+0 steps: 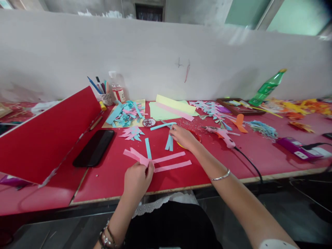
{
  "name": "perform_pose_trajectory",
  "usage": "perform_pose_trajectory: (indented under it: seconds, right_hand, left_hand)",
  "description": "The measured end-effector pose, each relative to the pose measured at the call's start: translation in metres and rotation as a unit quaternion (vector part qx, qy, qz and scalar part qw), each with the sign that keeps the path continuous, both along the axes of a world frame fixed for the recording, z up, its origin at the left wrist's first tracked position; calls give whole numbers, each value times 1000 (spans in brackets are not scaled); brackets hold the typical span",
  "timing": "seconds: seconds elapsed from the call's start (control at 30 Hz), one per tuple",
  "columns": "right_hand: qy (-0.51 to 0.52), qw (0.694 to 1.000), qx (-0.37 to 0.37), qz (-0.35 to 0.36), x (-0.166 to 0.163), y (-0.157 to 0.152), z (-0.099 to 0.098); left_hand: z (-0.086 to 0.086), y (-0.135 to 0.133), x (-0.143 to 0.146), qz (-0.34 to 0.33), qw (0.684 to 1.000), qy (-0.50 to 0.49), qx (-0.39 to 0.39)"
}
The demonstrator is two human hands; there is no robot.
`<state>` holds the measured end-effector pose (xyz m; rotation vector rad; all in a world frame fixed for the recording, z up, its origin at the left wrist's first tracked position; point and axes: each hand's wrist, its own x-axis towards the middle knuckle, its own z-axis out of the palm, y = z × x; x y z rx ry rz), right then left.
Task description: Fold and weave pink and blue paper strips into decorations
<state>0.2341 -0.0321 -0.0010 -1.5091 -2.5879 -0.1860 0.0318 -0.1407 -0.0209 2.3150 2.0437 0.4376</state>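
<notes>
My left hand (138,178) is closed in a pinch on pink paper strips (142,159) near the table's front edge. Two pink ends point right and others point up left; a blue strip (148,148) stands out behind them. My right hand (183,136) reaches forward, fingers curled onto the top of a folded blue paper strip (169,143). Another blue strip (163,126) lies just beyond the fingertips. Scissors with a red and yellow handle (196,135) lie partly under my right hand, their blades mostly hidden.
A black phone (93,148) and a propped red board (52,135) are at left. Blue and pink cut paper (127,116) lies behind. To the right are a pink glue gun (221,136) with its cord, a purple power strip (298,148) and a tilted green bottle (268,88).
</notes>
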Motion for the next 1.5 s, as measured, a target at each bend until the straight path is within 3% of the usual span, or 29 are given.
perform_pose_trajectory:
  seconds: [0.17,0.33,0.43,0.5,0.57,0.6,0.7,0.77,0.8,0.87,0.93,1.07,1.17,1.3,1.37,1.5]
  right_hand:
    - [-20,999,8,-39,8,4,1]
    - [-10,999,14,-29,12,5,0]
    - [69,997,9,-24,12,7,-1]
    - [185,983,6,-13,11,7,1]
    - [353,935,-31,-2,9,3,5]
    - [447,892,-67,0,7,0,9]
    - [690,695,-201,-2,0,-17,17]
    - [768,592,-245,-12,-6,-31,19]
    - [783,564,-260,-18,-10,-38,17]
    - [787,546,-285,-29,-18,-52,11]
    - [767,565,-301,-48,-25,-63,2]
    - [691,648,-315,-52,-36,-76,-11]
    - [604,734,-311,-19,-39,-82,-14]
    - [458,856,-238,24,-38,-88,-10]
    - [405,884,-226,52,-35,-91,-8]
    - [361,902,-216,95,-30,-92,-6]
  left_hand:
    - [-2,1,0,5,1000,-5,-8]
    - [-1,0,0,0,1000,-12,-2]
    - [0,0,0,-1,1000,-12,2]
    - [1,0,0,-2,1000,-13,5]
    - [1,0,0,-1,1000,-14,7]
    - [0,0,0,-1,1000,-15,7]
    - [0,0,0,-3,1000,-20,5]
    - [-1,0,0,-3,1000,-21,2]
    - [-1,0,0,-2,1000,-20,1]
    - [-1,1,0,-1,1000,-18,-1]
    - [-1,1,0,-2,1000,-16,-2]
    - [-2,1,0,-5,1000,-12,-3]
    - [-3,0,-1,-7,1000,-11,2]
    - [-2,-1,-1,-16,1000,-13,1]
    - [-1,-1,-1,-15,1000,-13,-1]
    - [0,0,0,-15,1000,-4,1]
